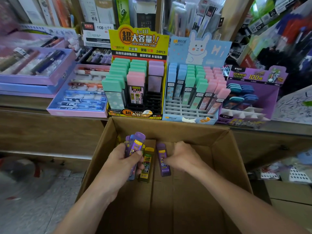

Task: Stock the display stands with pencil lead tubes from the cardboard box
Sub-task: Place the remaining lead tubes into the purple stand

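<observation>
Both hands are down inside an open cardboard box (224,149) below the shelf. My left hand (121,159) grips a bundle of purple lead tubes (135,144), fanned upward. A yellow lead tube (146,164) lies on the box floor beside it. My right hand (184,156) pinches a single purple lead tube (163,160) that lies on the box floor. On the shelf stand three displays: a yellow stand (138,73) with green, pink and lilac tubes, a blue bunny stand (192,85) with empty slots in front, and a purple stand (249,98) that holds a few blue tubes.
Lilac and blue pen gift boxes (77,92) lie on the shelf left of the stands. Packaged stationery hangs behind and at the right. The wooden counter edge (50,114) runs just above the box. More cardboard boxes (290,196) sit at the lower right.
</observation>
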